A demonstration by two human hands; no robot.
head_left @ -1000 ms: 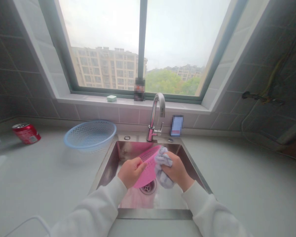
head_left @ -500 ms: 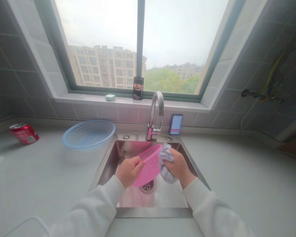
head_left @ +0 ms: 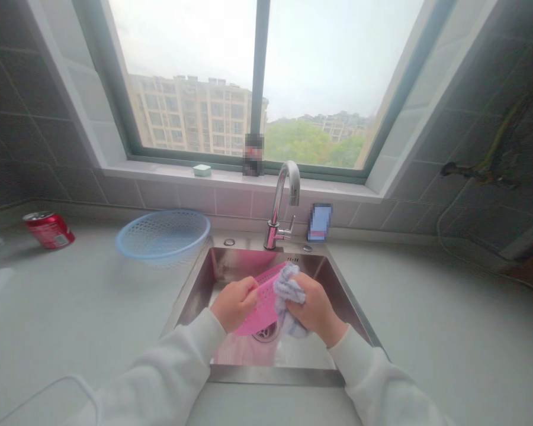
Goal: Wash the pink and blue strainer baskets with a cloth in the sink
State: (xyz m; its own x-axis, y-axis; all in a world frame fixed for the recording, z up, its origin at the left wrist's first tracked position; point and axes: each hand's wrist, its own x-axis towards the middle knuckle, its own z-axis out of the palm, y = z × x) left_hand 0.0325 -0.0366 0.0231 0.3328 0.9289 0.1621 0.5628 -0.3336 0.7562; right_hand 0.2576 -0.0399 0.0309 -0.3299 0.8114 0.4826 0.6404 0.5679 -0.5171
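A pink plastic basket (head_left: 263, 307) with small holes is held tilted over the sink (head_left: 235, 374). My left hand (head_left: 235, 303) grips its near left rim, thumb on top and fingers closed. Bunched in my right hand (head_left: 313, 307) is a whitish cloth (head_left: 288, 290) with faint grey-blue marks, pressed against the basket's right side. The cloth and right fingers hide that end of the basket. Below it, the drain (head_left: 266, 332) shows in part on the sink floor.
Behind the sink rises a chrome faucet (head_left: 278, 207). A blue basket (head_left: 164, 235) and a red can (head_left: 48, 229) sit on the left counter. One phone (head_left: 320, 223) leans right of the faucet, another (head_left: 253, 155) on the sill beside a pale green block (head_left: 202, 170).
My right hand and the cloth have moved left and slightly down along the pink basket, covering more of it. My left hand keeps its grip. The view has shifted a little.
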